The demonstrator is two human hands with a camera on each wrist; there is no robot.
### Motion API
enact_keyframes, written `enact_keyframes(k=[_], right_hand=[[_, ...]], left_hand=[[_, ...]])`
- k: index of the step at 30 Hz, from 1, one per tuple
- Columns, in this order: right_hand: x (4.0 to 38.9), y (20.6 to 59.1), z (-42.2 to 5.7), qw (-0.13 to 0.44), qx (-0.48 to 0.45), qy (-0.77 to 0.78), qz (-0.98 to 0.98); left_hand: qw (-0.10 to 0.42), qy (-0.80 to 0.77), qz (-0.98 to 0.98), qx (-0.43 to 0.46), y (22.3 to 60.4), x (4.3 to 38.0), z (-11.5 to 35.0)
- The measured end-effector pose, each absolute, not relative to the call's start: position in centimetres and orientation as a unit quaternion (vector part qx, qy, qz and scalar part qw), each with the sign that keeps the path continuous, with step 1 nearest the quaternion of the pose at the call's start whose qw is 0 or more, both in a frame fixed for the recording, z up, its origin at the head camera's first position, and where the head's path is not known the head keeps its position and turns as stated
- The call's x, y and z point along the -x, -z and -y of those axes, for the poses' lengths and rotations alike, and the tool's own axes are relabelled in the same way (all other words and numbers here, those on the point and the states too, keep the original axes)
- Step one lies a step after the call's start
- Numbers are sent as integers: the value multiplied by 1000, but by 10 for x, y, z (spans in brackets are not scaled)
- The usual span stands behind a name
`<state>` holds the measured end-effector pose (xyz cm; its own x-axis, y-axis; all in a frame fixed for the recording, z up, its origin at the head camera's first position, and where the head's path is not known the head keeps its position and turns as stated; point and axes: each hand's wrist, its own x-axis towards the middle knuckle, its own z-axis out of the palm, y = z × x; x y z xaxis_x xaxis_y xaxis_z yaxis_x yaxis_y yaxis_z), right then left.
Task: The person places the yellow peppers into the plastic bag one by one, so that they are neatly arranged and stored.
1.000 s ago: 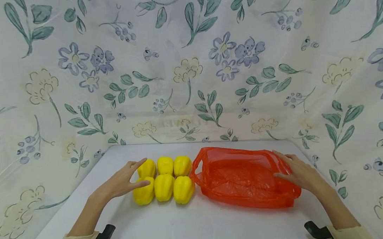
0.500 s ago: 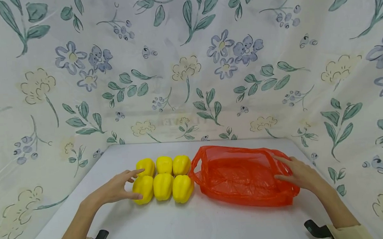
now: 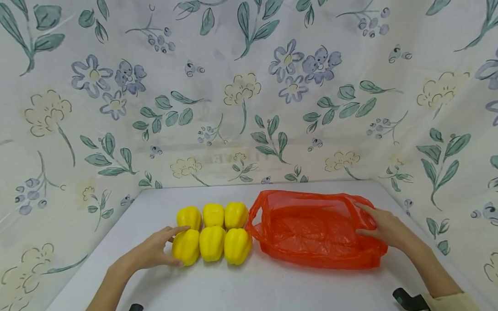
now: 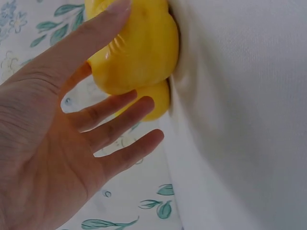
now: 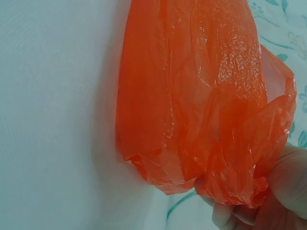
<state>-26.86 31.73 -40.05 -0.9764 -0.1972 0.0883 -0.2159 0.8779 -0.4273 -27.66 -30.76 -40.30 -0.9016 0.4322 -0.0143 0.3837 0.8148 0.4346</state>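
Several yellow bell peppers stand in two rows on the left half of the white table. My left hand (image 3: 155,248) is at the front-left bell pepper (image 3: 186,247), its thumb on the near side and its index finger on the far side. In the left wrist view the thumb lies across the pepper (image 4: 139,52), and the other fingers stretch out below it. A red plastic bag (image 3: 309,231) lies on its side to the right of the peppers, its handle loop toward them. My right hand (image 3: 385,228) grips the bag's right end, with bunched film between thumb and fingers.
The white table (image 3: 237,295) reaches back to a floral-print cloth (image 3: 247,105) that hangs behind it and along the sides. Another front-row bell pepper (image 3: 237,246) stands close to the bag's handle.
My left hand has come down and toward me, from above the leftmost peppers to around the front-left one. The right hand stays at the bag's right end, which has barely shifted.
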Motion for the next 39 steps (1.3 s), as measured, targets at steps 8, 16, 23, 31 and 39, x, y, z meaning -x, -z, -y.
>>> enact_keyframes(k=[8,16,23,31,39], right_hand=[[267,401,-315,20,-99,-255,962],[268,401,-315,23,-103,-253,962],[267,401,-314,26,-109,-261,959],[266,402,-314,38,-109,-256,960],[261,396,-320,24,-121,-258,958]], left_hand=[[63,-233,-946,-217,406,277,308],[73,-251,-941,-216,412,277,309],[67,-248,-939,-229,409,276,308],[56,-248,-943,-213,404,272,307],[32,-241,-943,-228,391,266,311]])
